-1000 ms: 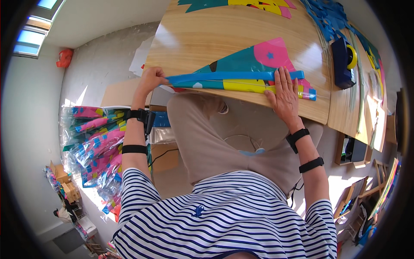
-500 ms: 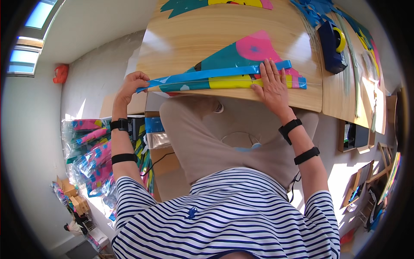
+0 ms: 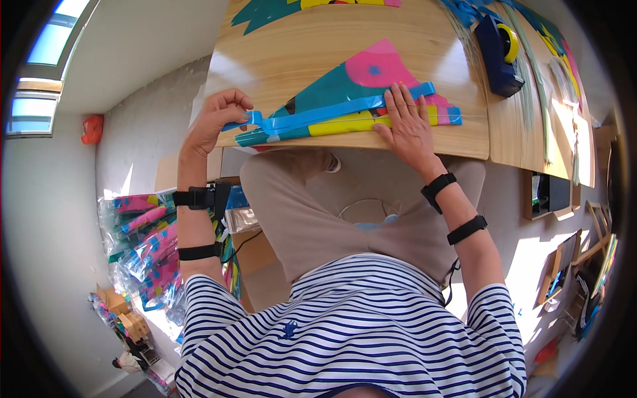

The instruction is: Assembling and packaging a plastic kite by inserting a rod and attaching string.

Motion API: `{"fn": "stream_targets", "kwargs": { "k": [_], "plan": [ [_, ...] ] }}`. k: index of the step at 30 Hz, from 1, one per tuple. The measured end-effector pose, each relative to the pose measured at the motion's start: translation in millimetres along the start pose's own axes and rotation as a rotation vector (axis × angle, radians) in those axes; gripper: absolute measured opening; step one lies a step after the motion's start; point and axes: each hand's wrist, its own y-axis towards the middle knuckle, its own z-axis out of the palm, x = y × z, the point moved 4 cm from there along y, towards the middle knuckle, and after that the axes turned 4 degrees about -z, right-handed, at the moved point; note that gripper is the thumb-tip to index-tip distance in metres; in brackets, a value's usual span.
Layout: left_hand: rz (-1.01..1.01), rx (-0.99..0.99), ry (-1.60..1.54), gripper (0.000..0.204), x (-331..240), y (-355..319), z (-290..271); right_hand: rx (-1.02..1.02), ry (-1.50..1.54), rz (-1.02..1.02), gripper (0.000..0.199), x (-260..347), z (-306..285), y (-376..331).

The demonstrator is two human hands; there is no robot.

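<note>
A colourful printed sheet [image 3: 324, 88] in teal, pink and yellow lies on the wooden table near its front edge. Along its near side runs a narrow blue strip [image 3: 335, 114], with a thin pale rod or cord beside it over the yellow part. My left hand [image 3: 213, 123] pinches the strip's left end, which curls up in a small loop off the sheet. Fingers spread, my right hand [image 3: 409, 129] rests flat on the strip and sheet toward their right end.
A dark blue tape dispenser [image 3: 492, 66] with a yellow roll stands at the right, beside long thin sticks [image 3: 466, 46] and a heap of blue strips [image 3: 468, 12]. Another printed sheet [image 3: 275, 12] lies at the far edge. Plastic-wrapped colourful bundles [image 3: 142, 242] sit at lower left.
My left hand has lifted and shifted slightly to the right, so the strip's left end, straight before, now bends into a loop. My right hand stays flat on the strip.
</note>
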Motion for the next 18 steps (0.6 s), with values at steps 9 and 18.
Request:
{"fn": "stream_targets", "kwargs": {
  "k": [9,18],
  "plan": [
    [-0.013,0.135,-0.029,0.016,-0.5,83.4,130.2,-0.024,-0.018,-0.004,0.076,-0.8,3.8,0.6],
    [-0.01,0.036,0.081,0.014,22.3,128.4,184.7,-0.025,0.007,0.021,0.077,-2.2,1.9,-0.7]
  ]
}}
